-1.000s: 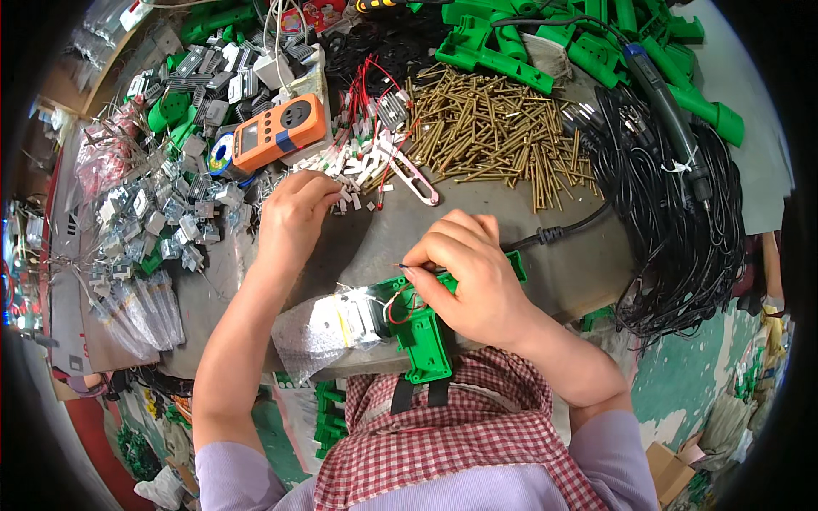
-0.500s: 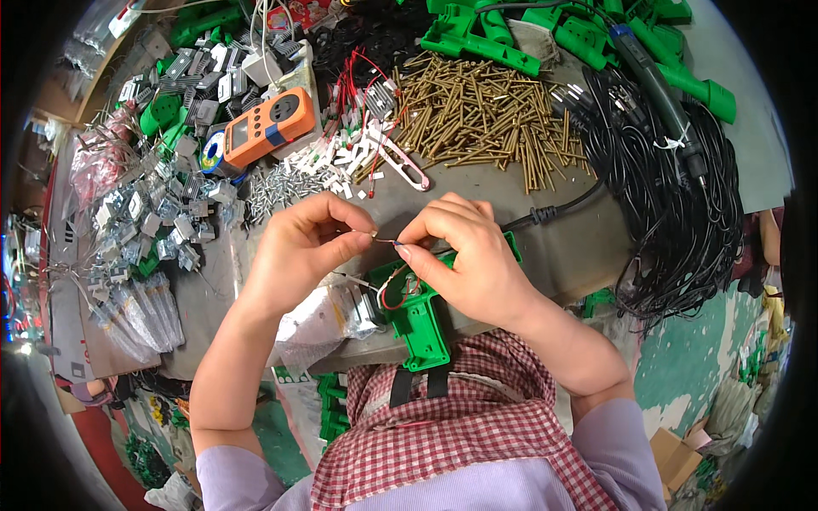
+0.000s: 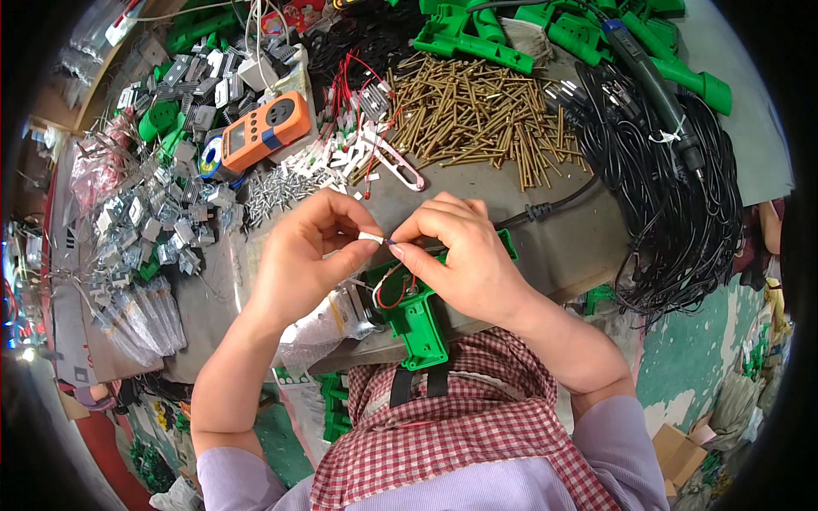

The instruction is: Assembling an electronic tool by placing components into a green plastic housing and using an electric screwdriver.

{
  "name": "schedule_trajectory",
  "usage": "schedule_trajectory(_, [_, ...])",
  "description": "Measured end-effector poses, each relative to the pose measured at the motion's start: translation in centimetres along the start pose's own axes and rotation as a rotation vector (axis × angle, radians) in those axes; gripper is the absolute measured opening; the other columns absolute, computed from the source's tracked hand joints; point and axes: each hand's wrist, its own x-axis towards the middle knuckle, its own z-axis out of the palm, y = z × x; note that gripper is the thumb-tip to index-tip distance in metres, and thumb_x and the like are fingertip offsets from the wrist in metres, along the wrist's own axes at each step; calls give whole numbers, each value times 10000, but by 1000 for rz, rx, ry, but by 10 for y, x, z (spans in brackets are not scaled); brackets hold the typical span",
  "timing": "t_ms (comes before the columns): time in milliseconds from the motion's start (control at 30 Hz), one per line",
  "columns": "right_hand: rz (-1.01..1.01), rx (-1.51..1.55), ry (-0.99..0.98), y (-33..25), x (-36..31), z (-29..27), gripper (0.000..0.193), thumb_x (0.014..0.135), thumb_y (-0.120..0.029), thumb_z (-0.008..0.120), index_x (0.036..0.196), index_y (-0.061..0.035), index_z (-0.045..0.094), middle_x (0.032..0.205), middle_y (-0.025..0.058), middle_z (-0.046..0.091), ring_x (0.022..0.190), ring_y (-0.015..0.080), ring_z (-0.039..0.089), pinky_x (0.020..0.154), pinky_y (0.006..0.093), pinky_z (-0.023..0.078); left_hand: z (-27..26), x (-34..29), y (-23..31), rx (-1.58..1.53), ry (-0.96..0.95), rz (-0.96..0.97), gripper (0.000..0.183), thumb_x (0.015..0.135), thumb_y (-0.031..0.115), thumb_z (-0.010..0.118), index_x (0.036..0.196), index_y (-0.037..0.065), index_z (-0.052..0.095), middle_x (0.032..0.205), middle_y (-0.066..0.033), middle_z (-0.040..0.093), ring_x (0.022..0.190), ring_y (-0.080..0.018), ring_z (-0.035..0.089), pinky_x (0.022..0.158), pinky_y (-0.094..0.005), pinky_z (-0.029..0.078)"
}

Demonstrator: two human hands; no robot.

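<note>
My left hand (image 3: 308, 247) pinches a small white plastic sleeve (image 3: 371, 238) between thumb and forefinger. Right against its end, my right hand (image 3: 464, 260) holds a thin wire with a blue end (image 3: 390, 243) in a fingertip pinch. I cannot tell how far the wire sits inside the sleeve. Below both hands a green plastic housing (image 3: 420, 334) lies open at the table's near edge, partly hidden by my right hand. A red wire (image 3: 394, 304) and a white one loop out of it. A black power cord (image 3: 562, 207) runs toward the housing from the right.
Brass-coloured rods (image 3: 477, 111) are heaped at the back, beside an orange meter (image 3: 266, 132) and small screws (image 3: 285, 189). Black cables (image 3: 673, 213) with a dark tool (image 3: 652, 85) fill the right side. Metal parts (image 3: 162, 213) crowd the left; a clear plastic bag (image 3: 319, 330) lies nearer.
The white sleeve now shows at my left fingertips, where a bare stretch of wire was visible between the hands. The fingertips of both hands are closer together.
</note>
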Motion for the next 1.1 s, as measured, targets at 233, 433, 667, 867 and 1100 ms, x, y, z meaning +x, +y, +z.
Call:
schedule_trajectory(233, [65, 20, -88, 6, 1, -7, 130, 843, -196, 657, 868, -72, 625, 812, 24, 623, 887, 218, 565, 848, 390, 321, 10, 4, 9, 739, 2, 512, 120, 761, -51, 692, 846, 15, 639, 883, -64, 673, 785, -145, 665, 715, -286, 542])
schedule_trajectory(433, [-16, -174, 74, 2, -8, -2, 179, 766, -196, 716, 809, -89, 580, 817, 13, 563, 916, 213, 529, 847, 410, 304, 11, 7, 17, 460, -10, 197, 112, 749, -40, 677, 840, 8, 632, 821, -72, 665, 773, -157, 667, 707, -293, 534])
schedule_trajectory(667, [-115, -299, 116, 8, -17, 1, 173, 707, -137, 720, 785, -92, 572, 813, 12, 551, 894, 206, 520, 840, 415, 305, 20, 8, 26, 532, -51, 237, 123, 756, -41, 660, 867, 6, 632, 823, -88, 659, 786, -194, 670, 706, -301, 534])
schedule_trajectory(867, [-98, -195, 133, 12, -19, -2, 131, 720, -120, 715, 776, -88, 601, 801, 10, 583, 864, 202, 532, 842, 407, 310, 34, 4, 32, 691, -20, 339, 224, 715, -35, 723, 928, 22, 680, 877, -99, 660, 786, -215, 655, 718, -312, 528])
schedule_trajectory(1100, [-27, -85, 59, 1, -17, -8, 144, 744, -161, 726, 785, -98, 603, 803, 3, 582, 878, 200, 537, 838, 400, 310, 24, 2, 19, 770, 14, 505, 121, 727, 32, 723, 836, 29, 670, 779, -86, 638, 726, -276, 636, 632, -358, 513])
